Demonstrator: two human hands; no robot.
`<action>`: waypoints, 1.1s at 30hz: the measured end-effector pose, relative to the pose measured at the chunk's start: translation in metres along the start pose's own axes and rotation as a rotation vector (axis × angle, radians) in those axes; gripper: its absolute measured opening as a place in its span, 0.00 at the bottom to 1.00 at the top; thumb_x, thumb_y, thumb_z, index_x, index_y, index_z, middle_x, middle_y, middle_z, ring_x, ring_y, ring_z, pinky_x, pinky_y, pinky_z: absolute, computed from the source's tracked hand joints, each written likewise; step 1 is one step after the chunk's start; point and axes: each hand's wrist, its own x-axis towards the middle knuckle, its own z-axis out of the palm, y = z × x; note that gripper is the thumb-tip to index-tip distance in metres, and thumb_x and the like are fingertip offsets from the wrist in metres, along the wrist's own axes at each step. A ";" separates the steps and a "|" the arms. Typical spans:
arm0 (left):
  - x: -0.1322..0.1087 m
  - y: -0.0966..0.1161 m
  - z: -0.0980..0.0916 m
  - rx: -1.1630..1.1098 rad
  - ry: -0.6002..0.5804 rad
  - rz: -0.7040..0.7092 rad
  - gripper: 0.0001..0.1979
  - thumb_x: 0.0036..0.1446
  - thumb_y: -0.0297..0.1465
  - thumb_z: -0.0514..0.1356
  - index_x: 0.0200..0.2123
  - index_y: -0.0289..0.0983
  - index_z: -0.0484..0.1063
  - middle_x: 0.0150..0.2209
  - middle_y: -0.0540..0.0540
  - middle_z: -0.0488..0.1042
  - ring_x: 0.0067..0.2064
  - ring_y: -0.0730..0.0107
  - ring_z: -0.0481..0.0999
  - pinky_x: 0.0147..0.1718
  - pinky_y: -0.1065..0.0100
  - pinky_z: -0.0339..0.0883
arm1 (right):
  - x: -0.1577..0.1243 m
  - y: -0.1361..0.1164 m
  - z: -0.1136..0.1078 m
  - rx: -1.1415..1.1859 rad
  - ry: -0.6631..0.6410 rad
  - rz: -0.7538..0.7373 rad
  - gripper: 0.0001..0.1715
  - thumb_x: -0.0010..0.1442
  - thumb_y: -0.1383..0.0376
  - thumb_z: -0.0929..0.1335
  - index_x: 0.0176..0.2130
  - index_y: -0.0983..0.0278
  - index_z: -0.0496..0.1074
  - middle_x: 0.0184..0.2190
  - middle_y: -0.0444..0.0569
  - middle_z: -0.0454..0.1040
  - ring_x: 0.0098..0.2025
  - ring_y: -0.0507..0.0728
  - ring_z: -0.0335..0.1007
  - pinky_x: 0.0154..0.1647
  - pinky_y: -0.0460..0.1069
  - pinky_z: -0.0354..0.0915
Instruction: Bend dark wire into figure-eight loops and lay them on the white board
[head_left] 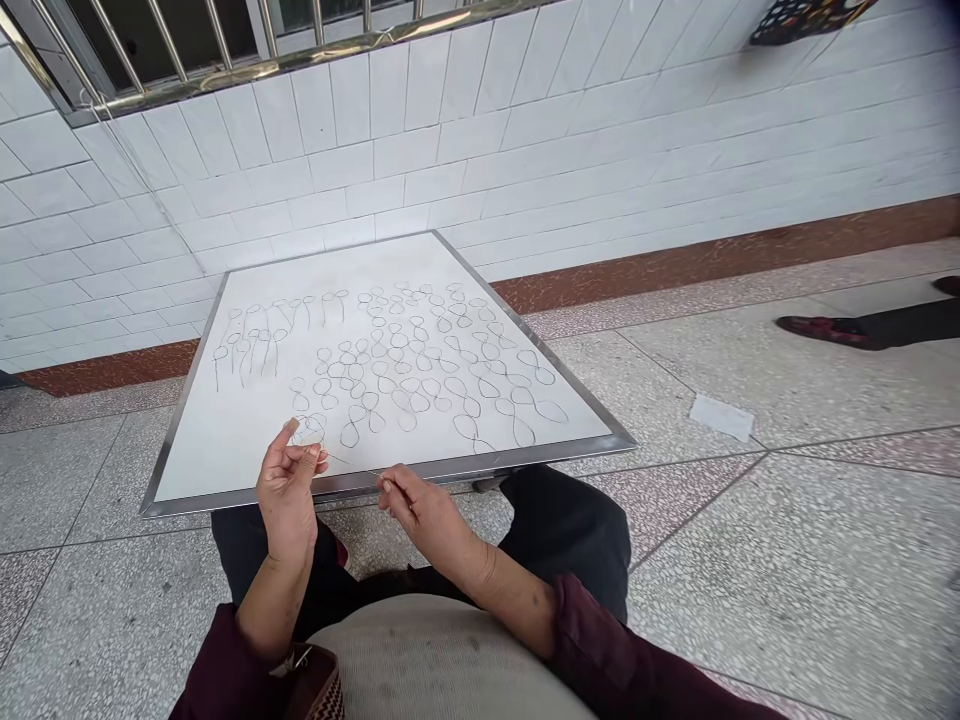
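Observation:
Over the near edge of a white board (247, 440) with a grey metal frame, my left hand (289, 490) pinches a thin wire (345, 462) that ends in loops by its fingertips. My right hand (420, 510) is closed on the wire's other end, just off the board's front edge. The strand runs between both hands. On the board lie many thin dark wires bent into figure-eight loops (469, 400), mostly in the middle and right. Single loops with straight tails (240, 345) lie at the left. Whether they are metal or thread is hard to tell.
The board rests above my knees (570, 530), its far edge near a white tiled wall (420, 150). A barred window (225, 40) is at the upper left. A white paper (721, 416) lies on the speckled floor. Another person's shoe (829, 331) shows at the right.

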 end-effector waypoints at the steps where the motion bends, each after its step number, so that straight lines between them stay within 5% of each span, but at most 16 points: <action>1: 0.000 0.000 -0.001 -0.006 0.002 0.002 0.25 0.48 0.34 0.70 0.52 0.40 0.74 0.26 0.54 0.71 0.36 0.71 0.77 0.38 0.67 0.72 | -0.001 0.002 0.002 -0.044 0.008 -0.032 0.09 0.67 0.66 0.58 0.39 0.60 0.67 0.28 0.45 0.75 0.28 0.54 0.69 0.32 0.48 0.61; 12: 0.002 -0.001 -0.004 -0.012 -0.041 -0.023 0.19 0.45 0.32 0.72 0.43 0.38 0.78 0.35 0.51 0.75 0.31 0.75 0.74 0.36 0.68 0.72 | -0.005 0.010 -0.011 -0.496 -0.081 -0.452 0.12 0.63 0.76 0.60 0.34 0.63 0.67 0.26 0.46 0.70 0.28 0.54 0.64 0.29 0.48 0.60; 18: -0.001 0.003 0.000 -0.015 -0.035 -0.006 0.22 0.47 0.33 0.71 0.47 0.39 0.76 0.30 0.53 0.72 0.33 0.74 0.75 0.38 0.68 0.73 | 0.003 -0.017 -0.029 -0.354 -0.040 -0.392 0.19 0.58 0.74 0.62 0.49 0.65 0.66 0.39 0.52 0.75 0.40 0.59 0.68 0.42 0.55 0.68; 21: -0.004 0.004 0.001 0.001 -0.055 -0.006 0.23 0.48 0.33 0.70 0.49 0.39 0.75 0.29 0.54 0.71 0.31 0.76 0.74 0.38 0.69 0.72 | 0.010 -0.030 -0.029 -0.289 -0.070 -0.390 0.19 0.56 0.73 0.65 0.48 0.65 0.67 0.39 0.51 0.76 0.40 0.59 0.68 0.39 0.54 0.68; 25: -0.008 0.002 0.002 0.016 -0.100 -0.007 0.24 0.51 0.32 0.69 0.53 0.39 0.73 0.27 0.55 0.69 0.32 0.76 0.74 0.40 0.69 0.72 | 0.022 -0.030 -0.013 -0.356 0.042 -0.413 0.09 0.65 0.63 0.65 0.43 0.64 0.70 0.32 0.48 0.76 0.35 0.57 0.68 0.34 0.51 0.64; 33: -0.008 -0.002 0.000 0.053 -0.165 -0.020 0.25 0.52 0.31 0.68 0.54 0.40 0.71 0.27 0.54 0.70 0.34 0.72 0.75 0.40 0.68 0.72 | 0.028 -0.017 -0.001 -0.485 0.072 -0.558 0.11 0.69 0.69 0.60 0.40 0.64 0.70 0.27 0.46 0.71 0.32 0.55 0.63 0.31 0.48 0.59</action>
